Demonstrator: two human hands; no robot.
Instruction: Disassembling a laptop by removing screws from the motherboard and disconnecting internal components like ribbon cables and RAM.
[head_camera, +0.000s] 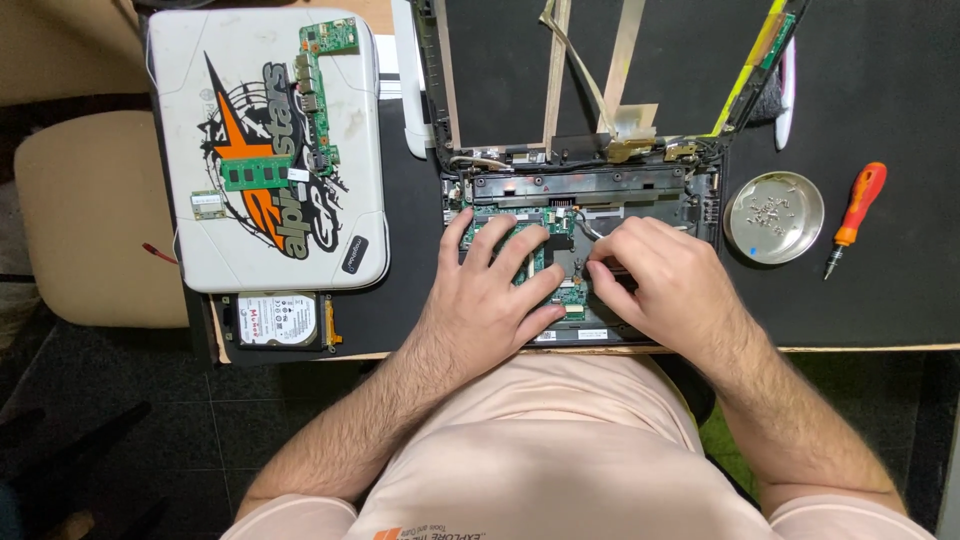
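An opened laptop base (600, 185) lies on the black table mat, its green circuit board (532, 262) exposed and its bare screen frame (520, 70) folded back. My left hand (495, 290) rests flat on the board with fingers spread. My right hand (655, 285) lies curled beside it, fingertips pressed on a small part near the board's middle; what they pinch is hidden.
A white laptop lid (265, 150) at the left carries a memory stick (257, 172), a long green board (312, 100) and a small card (208, 204). A hard drive (277, 320) lies below it. A metal screw dish (775, 217) and an orange screwdriver (855, 215) sit right.
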